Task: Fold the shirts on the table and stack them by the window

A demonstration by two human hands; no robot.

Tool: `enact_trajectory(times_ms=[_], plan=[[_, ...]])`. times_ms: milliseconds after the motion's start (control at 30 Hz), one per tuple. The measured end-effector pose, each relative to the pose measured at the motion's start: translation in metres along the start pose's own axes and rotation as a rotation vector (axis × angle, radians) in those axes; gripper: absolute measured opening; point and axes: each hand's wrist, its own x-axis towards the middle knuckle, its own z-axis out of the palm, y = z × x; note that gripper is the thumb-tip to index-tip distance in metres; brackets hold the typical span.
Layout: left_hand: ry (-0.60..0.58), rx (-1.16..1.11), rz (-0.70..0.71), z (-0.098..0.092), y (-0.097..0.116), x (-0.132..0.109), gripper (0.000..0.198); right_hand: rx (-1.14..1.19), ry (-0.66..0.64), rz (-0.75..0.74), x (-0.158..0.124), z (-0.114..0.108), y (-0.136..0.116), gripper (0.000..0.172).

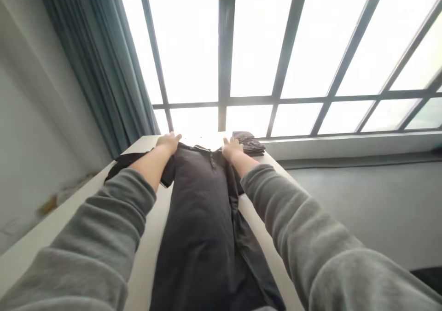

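A dark shirt (203,219) is lying along the white table (148,255), collar end farthest. Up there, the left hand (168,143) and right hand (232,148) are touching its shoulders (whether the fingers are pinching cloth, I cannot tell). Folded striped fabric (249,143) is sitting just beside the right hand; beyond, a window (260,48) is glowing.

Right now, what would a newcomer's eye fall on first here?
Probably the glaring, paned window filling much of the upper view. Next, the dark garment stretching lengthwise over the white table below, with the left hand and right hand at its far end. A striped folded cloth lies beside the right hand.
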Motion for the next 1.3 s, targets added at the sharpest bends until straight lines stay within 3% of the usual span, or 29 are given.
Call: enact_trajectory(times_ms=[100,200,300,400,600,733,1067,1300], plan=[[-0.213,-0.062,0.007,0.039,0.029,0.0,0.054,0.01,-0.187,0.003,-0.018,0.042,0.006,0.055],[-0.375,-0.145,-0.012,0.088,0.048,-0.008,0.061,0.034,-0.305,0.013,-0.025,0.073,0.028,0.06],[-0.427,-0.203,-0.082,0.125,0.052,-0.024,0.069,0.068,-0.314,0.0,-0.024,0.091,0.058,0.068],[-0.407,-0.237,-0.145,0.144,0.042,-0.038,0.074,0.086,-0.293,-0.003,-0.019,0.099,0.089,0.07],[-0.373,-0.276,-0.254,0.151,0.019,-0.044,0.082,0.132,-0.23,-0.126,-0.007,0.105,0.141,0.069],[-0.361,-0.273,-0.256,0.152,0.016,-0.045,0.081,0.162,-0.236,-0.194,0.004,0.108,0.16,0.064],[-0.412,-0.254,-0.257,0.15,0.015,-0.034,0.085,0.138,-0.22,-0.153,0.027,0.11,0.167,0.056],[-0.434,-0.219,-0.283,0.148,0.013,-0.023,0.086,0.076,-0.253,-0.158,0.027,0.104,0.164,0.059]])
